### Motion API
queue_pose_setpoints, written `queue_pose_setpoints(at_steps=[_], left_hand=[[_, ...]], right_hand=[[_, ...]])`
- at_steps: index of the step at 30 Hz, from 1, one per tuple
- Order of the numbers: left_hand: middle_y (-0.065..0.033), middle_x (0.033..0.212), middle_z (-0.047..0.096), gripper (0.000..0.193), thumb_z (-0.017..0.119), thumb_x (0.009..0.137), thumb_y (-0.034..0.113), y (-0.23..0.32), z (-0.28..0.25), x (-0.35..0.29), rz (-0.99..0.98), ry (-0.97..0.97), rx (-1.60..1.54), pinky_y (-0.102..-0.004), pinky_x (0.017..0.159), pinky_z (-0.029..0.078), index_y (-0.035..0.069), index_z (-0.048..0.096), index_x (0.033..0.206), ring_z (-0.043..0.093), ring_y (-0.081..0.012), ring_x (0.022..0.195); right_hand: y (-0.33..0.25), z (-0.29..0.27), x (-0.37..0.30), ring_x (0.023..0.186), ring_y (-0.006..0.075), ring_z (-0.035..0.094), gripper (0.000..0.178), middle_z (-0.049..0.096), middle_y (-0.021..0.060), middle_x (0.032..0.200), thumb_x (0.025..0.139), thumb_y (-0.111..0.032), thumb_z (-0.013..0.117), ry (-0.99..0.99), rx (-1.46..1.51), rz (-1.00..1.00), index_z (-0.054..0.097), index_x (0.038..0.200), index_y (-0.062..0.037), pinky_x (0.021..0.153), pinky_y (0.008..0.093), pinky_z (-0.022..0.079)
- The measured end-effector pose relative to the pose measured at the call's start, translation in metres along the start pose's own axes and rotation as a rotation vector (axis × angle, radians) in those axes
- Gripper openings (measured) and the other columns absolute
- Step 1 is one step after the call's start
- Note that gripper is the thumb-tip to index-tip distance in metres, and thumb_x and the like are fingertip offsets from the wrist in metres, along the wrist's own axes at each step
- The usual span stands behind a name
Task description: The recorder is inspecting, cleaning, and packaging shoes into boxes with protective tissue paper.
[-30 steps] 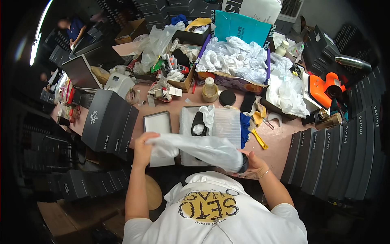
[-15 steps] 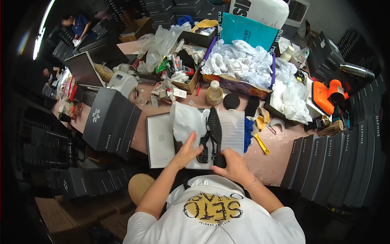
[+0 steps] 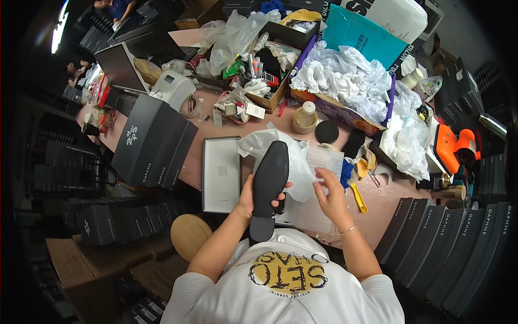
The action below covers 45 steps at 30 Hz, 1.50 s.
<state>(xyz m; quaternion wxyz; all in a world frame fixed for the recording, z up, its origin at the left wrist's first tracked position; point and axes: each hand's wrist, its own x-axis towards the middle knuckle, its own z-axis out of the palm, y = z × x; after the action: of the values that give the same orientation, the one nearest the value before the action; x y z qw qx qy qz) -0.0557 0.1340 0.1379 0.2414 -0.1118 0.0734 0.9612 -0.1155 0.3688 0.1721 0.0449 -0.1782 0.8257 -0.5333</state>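
My left hand [image 3: 246, 198] grips a black shoe [image 3: 270, 167] around its middle, the sole turned up and the block heel pointing toward my body. To the right, my right hand [image 3: 333, 201] is empty, its fingers apart and slightly bent beside crumpled white tissue paper [image 3: 302, 171]. That paper lies behind the shoe, over an open shoebox that is mostly covered. Part of another black item shows beneath the held shoe, too hidden to make out. On the left lies a pale-lined box lid [image 3: 222, 186]. A translucent ribbed sheet [image 3: 327, 160] is under the right fingers.
Dark shoeboxes [image 3: 154, 146] stand at the left, and more line the right side [image 3: 437, 237]. Behind are a bottle [image 3: 305, 117], a round black lid [image 3: 327, 132] and a carton of crumpled paper [image 3: 345, 81]. A yellow-handled tool [image 3: 358, 198] lies at the right.
The black shoe is lifted from over the box and turned sole up, now in my left hand. My right hand has let go of its heel and moved right. The view has shifted.
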Motion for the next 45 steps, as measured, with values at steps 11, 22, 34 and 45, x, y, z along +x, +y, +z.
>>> queue_pose_setpoints(at_steps=[11,22,34,45], left_hand=[[-0.0266,0.126,0.051,0.079,0.037,0.089,0.062,-0.006,0.005,-0.002,-0.023,0.027,0.071,-0.0303,0.057,0.053,0.003,0.036,0.140,0.060,-0.0271,0.080],[-0.0197,0.112,0.059,0.080,0.034,0.088,0.071,0.004,0.017,-0.021,0.099,0.113,0.057,-0.0304,0.056,0.054,0.004,0.045,0.132,0.061,-0.0247,0.075],[-0.0182,0.110,0.061,0.079,0.034,0.088,0.071,-0.010,-0.014,-0.034,-0.002,0.417,0.271,-0.0430,0.072,0.054,0.005,0.051,0.128,0.063,-0.0263,0.079],[-0.0126,0.098,0.064,0.078,0.040,0.084,0.074,-0.008,-0.039,-0.029,-0.067,0.578,0.331,-0.0424,0.065,0.056,0.004,0.059,0.115,0.063,-0.0245,0.068]], right_hand=[[0.009,0.041,0.035,0.102,0.0353,0.059,0.067,0.056,0.0223,0.118,0.076,-0.006,0.069,-0.152,-0.144,-0.034,0.041,0.138,-0.0083,0.085,0.0392,0.048],[0.013,0.033,-0.012,0.077,0.0386,0.061,0.020,0.059,0.0232,0.089,0.075,-0.007,0.065,-0.376,-0.334,-0.153,0.065,0.094,-0.0010,0.070,0.0425,0.050],[0.031,0.129,-0.058,0.089,0.0395,0.064,0.029,0.064,0.0232,0.097,0.091,-0.027,0.050,-0.968,-0.283,0.064,0.060,0.103,-0.0019,0.079,0.0459,0.049],[0.009,0.067,-0.006,0.097,0.0417,0.060,0.044,0.062,0.0213,0.111,0.086,-0.036,0.061,-0.101,-0.415,-0.287,0.061,0.116,-0.0044,0.089,0.0433,0.047]])
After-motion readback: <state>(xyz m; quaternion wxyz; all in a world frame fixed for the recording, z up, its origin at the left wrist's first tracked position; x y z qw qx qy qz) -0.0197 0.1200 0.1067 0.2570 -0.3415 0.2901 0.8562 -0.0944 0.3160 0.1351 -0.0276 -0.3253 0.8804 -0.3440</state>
